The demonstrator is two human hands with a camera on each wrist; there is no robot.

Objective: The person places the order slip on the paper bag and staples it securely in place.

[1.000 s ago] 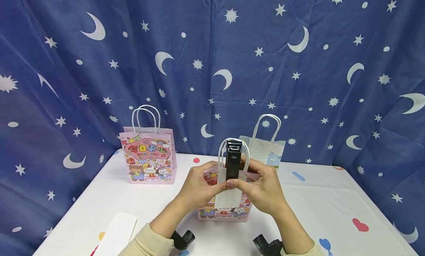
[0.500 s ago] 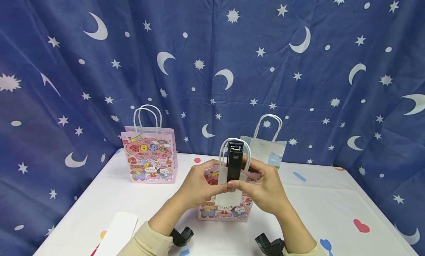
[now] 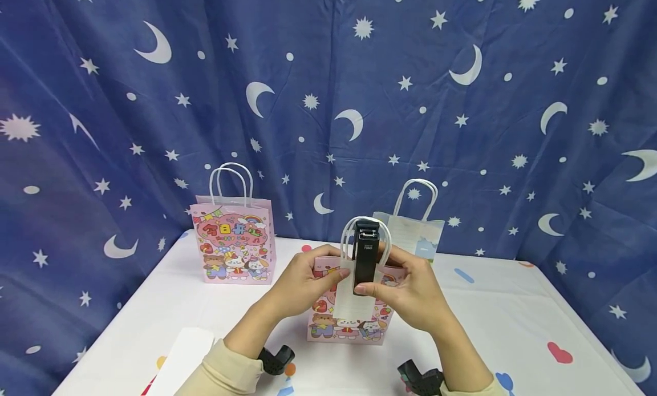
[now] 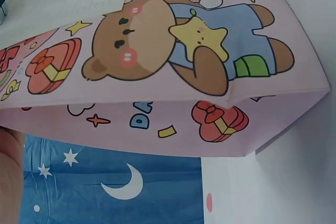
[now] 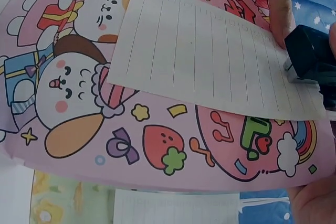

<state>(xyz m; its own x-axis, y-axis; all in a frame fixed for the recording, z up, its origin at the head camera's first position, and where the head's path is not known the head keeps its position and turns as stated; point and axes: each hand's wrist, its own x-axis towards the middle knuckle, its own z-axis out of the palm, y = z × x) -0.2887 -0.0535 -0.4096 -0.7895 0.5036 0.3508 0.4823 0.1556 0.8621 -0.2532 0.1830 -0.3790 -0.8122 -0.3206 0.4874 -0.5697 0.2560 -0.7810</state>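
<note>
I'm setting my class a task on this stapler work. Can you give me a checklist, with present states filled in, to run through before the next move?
1. Lined note lies over the face of the front pink bag: ok.
2. Stapler overlaps the note's upper part: ok.
3. Right grip holds the stapler: ok.
4. Left grip holds the bag near its top and touches the note: ok.
5. White handles clear of the stapler: cannot tell; their loops frame it in the head view.
6. Staple through the note: cannot tell; the stapler covers that spot.
</note>
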